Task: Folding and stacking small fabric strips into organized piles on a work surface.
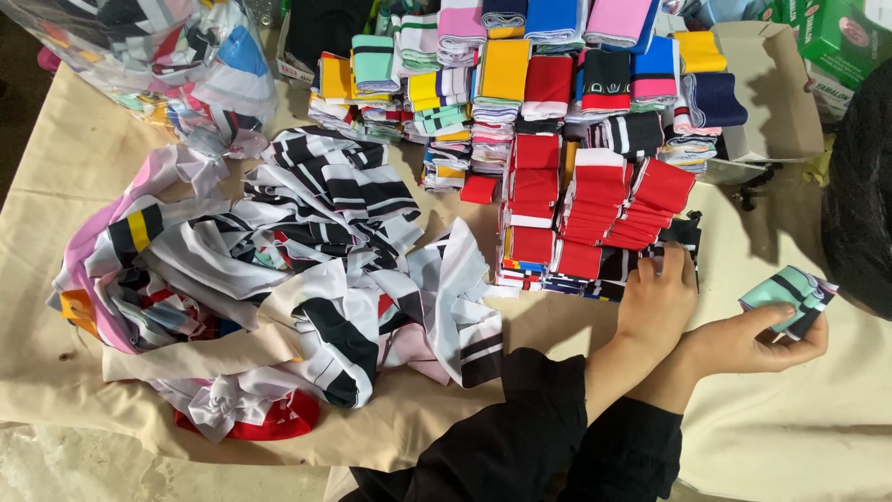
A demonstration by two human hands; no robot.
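1. Mint-green folded fabric piece with black and white stripes (pixel 790 297) sits at right over the cream tablecloth (pixel 762 428), pinched in the right hand (pixel 754 342).
2. Loose heap of black-and-white striped fabric (pixel 307 270) lies left; rows of folded red and multicoloured fabric pieces (pixel 595 209) crowd ahead; cardboard box (pixel 767 93) behind.
3. Arms cross at the forearms.
4. Left hand (pixel 658 299) rests flat, fingers spread, on the stack's near edge, holding nothing.
5. Right hand's thumb and fingers are closed on the mint piece.
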